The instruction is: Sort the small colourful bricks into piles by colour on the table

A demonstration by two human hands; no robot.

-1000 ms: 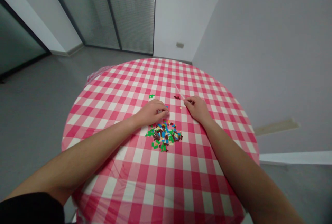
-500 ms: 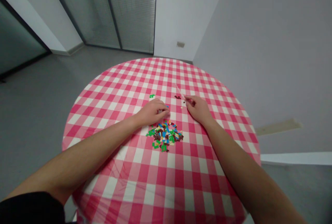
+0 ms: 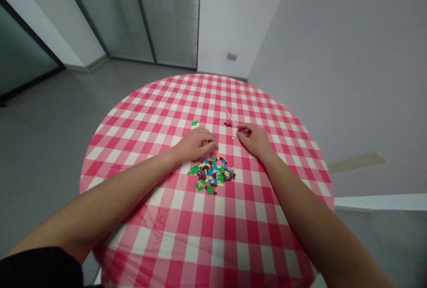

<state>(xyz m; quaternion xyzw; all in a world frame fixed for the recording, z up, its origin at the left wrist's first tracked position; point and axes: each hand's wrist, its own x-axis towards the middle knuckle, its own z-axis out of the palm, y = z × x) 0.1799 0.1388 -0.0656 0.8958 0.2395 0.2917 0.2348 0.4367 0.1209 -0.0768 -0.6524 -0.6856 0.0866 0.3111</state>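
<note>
My left hand (image 3: 196, 143) rests on the checked tablecloth with loosely curved fingers and a gap behind the thumb; nothing shows in it. A bit of blue brick (image 3: 215, 136) peeks out just beyond its fingertips. Directly below lies a mixed pile of small toy bricks (image 3: 211, 176) in green, blue, brown, yellow and white. My right hand (image 3: 254, 140) has thumb and index finger closed low over the cloth, on what seems a small dark brown brick, mostly hidden. Several dark brown bricks (image 3: 227, 124) lie left of it, and a tiny cream brick (image 3: 233, 138) sits near the thumb.
A round table (image 3: 187, 221) wears a red-and-white checked cloth, wrinkled at the lower left. Green bricks (image 3: 195, 123) form a small group beyond my left hand. A thin pale line (image 3: 230, 115) reaches toward my right fingertips. Walls and a glass partition (image 3: 167, 17) stand behind.
My right fingertips have shifted slightly left, over the small dark brown brick that lay beside them. My left hand has stayed in place.
</note>
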